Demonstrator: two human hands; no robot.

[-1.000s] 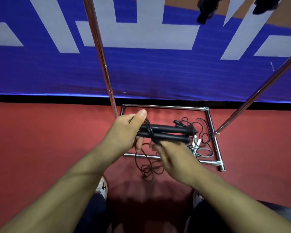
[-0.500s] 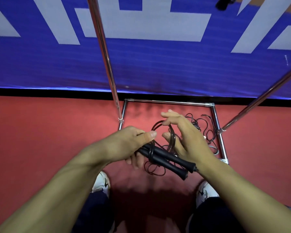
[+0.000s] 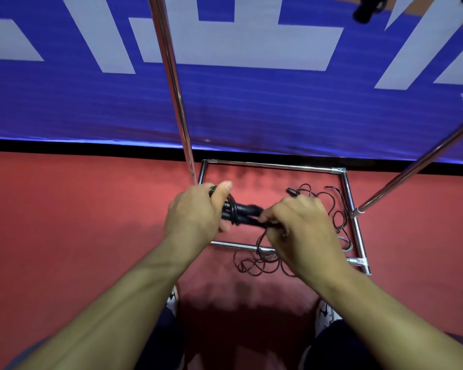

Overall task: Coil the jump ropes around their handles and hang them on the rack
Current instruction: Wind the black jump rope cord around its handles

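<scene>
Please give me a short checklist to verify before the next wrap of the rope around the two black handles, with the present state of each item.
1. Left hand grips the black handles at one end: ok.
2. Right hand pinches the rope at the other end: ok.
3. At least one turn of rope lies around both handles: ok.
4. Slack rope hangs free to the floor, over the rack base bar: cannot tell if it snags.
5. Slack separate from the other rope on the floor: cannot tell.
</scene>
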